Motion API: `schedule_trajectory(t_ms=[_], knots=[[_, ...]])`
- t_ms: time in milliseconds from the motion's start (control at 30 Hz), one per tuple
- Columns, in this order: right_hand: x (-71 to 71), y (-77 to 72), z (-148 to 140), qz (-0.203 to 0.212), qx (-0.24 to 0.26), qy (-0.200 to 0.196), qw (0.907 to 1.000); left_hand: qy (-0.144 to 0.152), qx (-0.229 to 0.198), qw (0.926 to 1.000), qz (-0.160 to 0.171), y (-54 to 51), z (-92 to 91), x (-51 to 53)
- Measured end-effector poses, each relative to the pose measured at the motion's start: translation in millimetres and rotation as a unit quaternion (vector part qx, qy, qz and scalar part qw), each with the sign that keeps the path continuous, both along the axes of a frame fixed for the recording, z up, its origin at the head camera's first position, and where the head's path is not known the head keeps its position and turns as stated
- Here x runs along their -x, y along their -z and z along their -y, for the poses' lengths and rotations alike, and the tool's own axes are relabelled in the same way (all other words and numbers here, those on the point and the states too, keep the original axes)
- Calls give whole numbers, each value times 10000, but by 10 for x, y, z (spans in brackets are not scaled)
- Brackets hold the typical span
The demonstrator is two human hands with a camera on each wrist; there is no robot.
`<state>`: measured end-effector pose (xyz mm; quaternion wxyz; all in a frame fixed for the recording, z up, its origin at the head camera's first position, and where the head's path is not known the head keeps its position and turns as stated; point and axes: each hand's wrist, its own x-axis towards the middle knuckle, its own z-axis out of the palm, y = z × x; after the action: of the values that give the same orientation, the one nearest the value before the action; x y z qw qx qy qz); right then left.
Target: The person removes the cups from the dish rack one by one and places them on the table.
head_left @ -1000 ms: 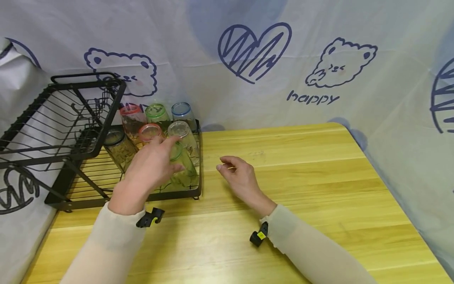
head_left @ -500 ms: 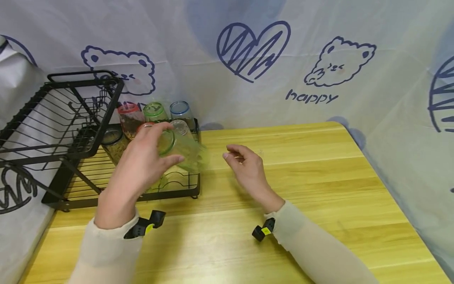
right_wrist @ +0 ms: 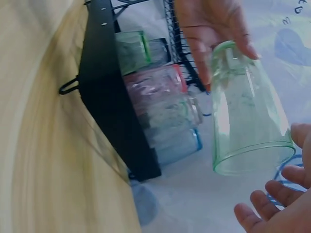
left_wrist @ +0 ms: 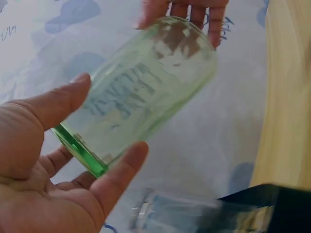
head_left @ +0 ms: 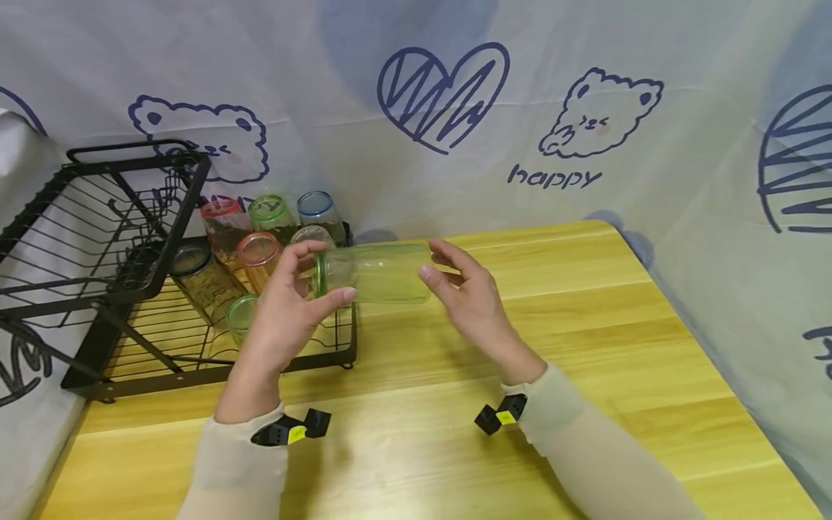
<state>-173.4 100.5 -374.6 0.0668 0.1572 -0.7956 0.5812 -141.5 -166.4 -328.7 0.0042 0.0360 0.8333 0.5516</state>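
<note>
A pale green drinking glass (head_left: 383, 273) lies sideways in the air above the right edge of the dish rack. Its thick green base is gripped between the thumb and fingers of my left hand (head_left: 286, 310), while the rim points right. My right hand (head_left: 477, 307) is beside that rim, fingers relaxed and parted. In the right wrist view, a gap shows between most right fingers (right_wrist: 265, 204) and the glass (right_wrist: 248, 116); whether the thumb touches the rim is unclear. The left wrist view shows the left thumb (left_wrist: 63, 99) along the glass wall.
The black two-tier dish rack (head_left: 260, 365) stands at the left. Upside-down glasses fill part of its lower tier, including black-based (head_left: 208, 285), red (head_left: 258, 250), blue (head_left: 317, 206) and green (head_left: 240, 316) ones. A wooden table (head_left: 585, 318) extends right, with a printed curtain (head_left: 455, 180) behind.
My left hand has lifted the green glass out of the rack, tipped it onto its side and brought it right. The right hand has moved slightly right, to the glass's rim.
</note>
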Motion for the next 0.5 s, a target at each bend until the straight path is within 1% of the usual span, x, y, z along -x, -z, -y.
schedule_trajectory(t_ms=[67, 167, 267, 333, 400, 500], knots=[[-2, -39, -58, 117, -15, -150, 9998, 103, -419, 9991, 30, 85, -39, 18], [13, -84, -147, 291, -81, -411, 9987, 217, -951, 9952, 78, 196, -97, 40], [33, -113, -245, 492, -177, -662, 9964, 349, -1528, 9875, 160, 295, -160, 57], [42, -124, -316, 686, -149, -863, 9938, 464, -1933, 9799, 173, 362, -211, 68], [43, -138, -377, 967, 117, -1122, 9889, 578, -2300, 9714, 154, 424, -268, 75], [33, -169, -444, 1431, 715, -1466, 9762, 733, -2689, 9603, 111, 512, -356, 67]])
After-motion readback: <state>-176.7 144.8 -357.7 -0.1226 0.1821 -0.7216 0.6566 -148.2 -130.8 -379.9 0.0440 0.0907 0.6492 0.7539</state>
